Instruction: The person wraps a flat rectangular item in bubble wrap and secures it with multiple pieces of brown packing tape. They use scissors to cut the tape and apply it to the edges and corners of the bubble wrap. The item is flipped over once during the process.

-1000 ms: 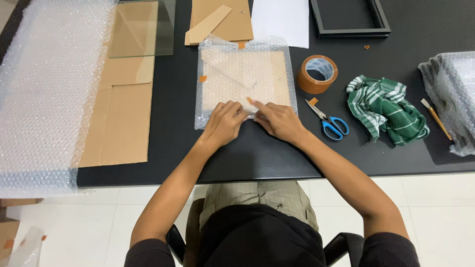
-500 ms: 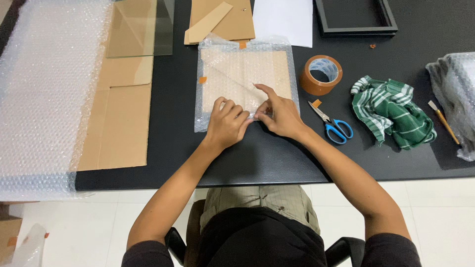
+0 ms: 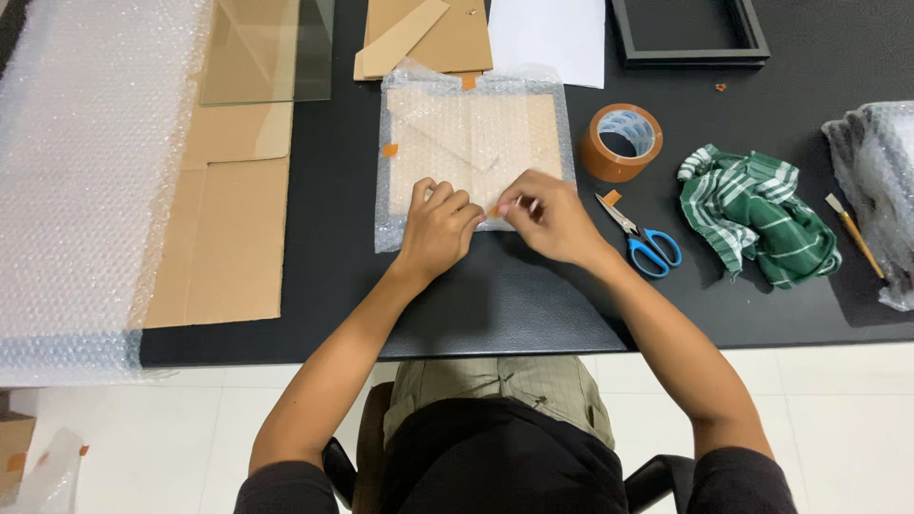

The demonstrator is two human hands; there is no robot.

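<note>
The bubble-wrapped package (image 3: 473,143) lies flat on the black table (image 3: 514,295), near the middle. It looks light and stiff inside, soft and a little slippery outside, best held by its edges. The left hand (image 3: 436,231) presses its near edge; the right hand (image 3: 550,217) pinches the wrap there. A tape roll (image 3: 621,142) and scissors (image 3: 640,236) lie to the right.

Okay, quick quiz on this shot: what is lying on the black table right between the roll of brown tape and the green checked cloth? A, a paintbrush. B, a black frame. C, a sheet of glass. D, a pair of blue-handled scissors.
D: the blue-handled scissors lie just below the roll of brown tape and left of the green checked cloth, to the right of the right hand.
</note>
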